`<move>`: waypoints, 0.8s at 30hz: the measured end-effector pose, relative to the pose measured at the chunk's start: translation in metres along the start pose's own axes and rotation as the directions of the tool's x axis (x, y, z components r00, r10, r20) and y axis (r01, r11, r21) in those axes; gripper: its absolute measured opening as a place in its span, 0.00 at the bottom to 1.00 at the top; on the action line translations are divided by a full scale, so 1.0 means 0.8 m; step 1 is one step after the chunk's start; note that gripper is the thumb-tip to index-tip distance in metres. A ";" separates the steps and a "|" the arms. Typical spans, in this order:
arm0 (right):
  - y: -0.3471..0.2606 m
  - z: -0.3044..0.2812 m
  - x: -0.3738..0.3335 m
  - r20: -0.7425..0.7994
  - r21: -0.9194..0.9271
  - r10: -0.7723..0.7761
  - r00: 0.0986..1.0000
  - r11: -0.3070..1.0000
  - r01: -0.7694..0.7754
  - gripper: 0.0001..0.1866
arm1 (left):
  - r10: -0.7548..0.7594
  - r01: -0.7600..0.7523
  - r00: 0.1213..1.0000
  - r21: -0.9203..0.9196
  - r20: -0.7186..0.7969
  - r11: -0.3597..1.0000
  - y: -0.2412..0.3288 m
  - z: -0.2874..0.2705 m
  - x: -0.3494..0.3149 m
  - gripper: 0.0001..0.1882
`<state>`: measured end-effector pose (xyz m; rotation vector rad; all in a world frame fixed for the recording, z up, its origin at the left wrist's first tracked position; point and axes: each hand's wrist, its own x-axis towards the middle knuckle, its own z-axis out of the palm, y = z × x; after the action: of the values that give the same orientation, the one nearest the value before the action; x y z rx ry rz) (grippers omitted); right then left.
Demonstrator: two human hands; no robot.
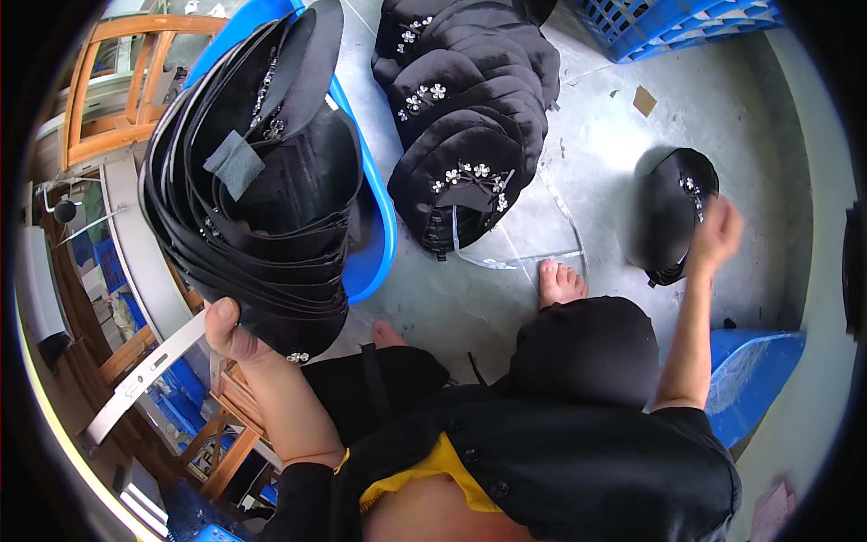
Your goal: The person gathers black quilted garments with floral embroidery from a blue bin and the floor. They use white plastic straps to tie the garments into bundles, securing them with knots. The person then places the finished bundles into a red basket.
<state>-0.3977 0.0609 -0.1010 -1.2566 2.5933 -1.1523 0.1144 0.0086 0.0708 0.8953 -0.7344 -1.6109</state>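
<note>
My left hand (233,327) grips the lower end of a tall stack of nested black caps (271,298), its thumb on the outside. These caps carry silvery flower ornaments, and a grey-green square patch (235,164) lies against the stack's inner side. Out to the right, the blurred fingers of my right hand (719,230) close at the edge of a single black cap (677,217) with a flower ornament. That cap is partly smeared by motion, close above the floor. A long row of overlapping black caps (479,135) lies on the floor between my hands.
A blue tub (384,217) stands behind the left stack. Blue crates (677,27) sit at the far right, and a blue plastic piece (754,375) is by my right elbow. Clear strapping (564,217) loops over the floor near my bare foot (561,282). Wooden frames (135,81) line the left.
</note>
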 end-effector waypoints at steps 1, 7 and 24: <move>-0.047 0.023 -0.028 0.269 0.044 -0.203 0.941 0.979 0.199 0.06 | 0.007 -0.008 1.000 0.017 0.017 1.000 0.001 -0.004 -0.006 0.38; -0.076 0.155 -0.227 0.667 0.540 -0.744 0.044 0.522 0.661 0.16 | 0.037 -0.038 0.999 0.028 0.008 0.999 -0.010 0.012 0.001 0.37; -0.206 0.149 -0.149 0.947 0.058 -0.319 -0.029 0.259 -0.964 0.06 | -0.327 -0.090 0.901 0.860 0.285 0.501 -0.162 0.077 -0.017 0.39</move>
<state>-0.1690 0.0060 -0.1147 -0.2868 0.7031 -0.7080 -0.0023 0.0498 -0.0027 1.3323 -1.9578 -1.5318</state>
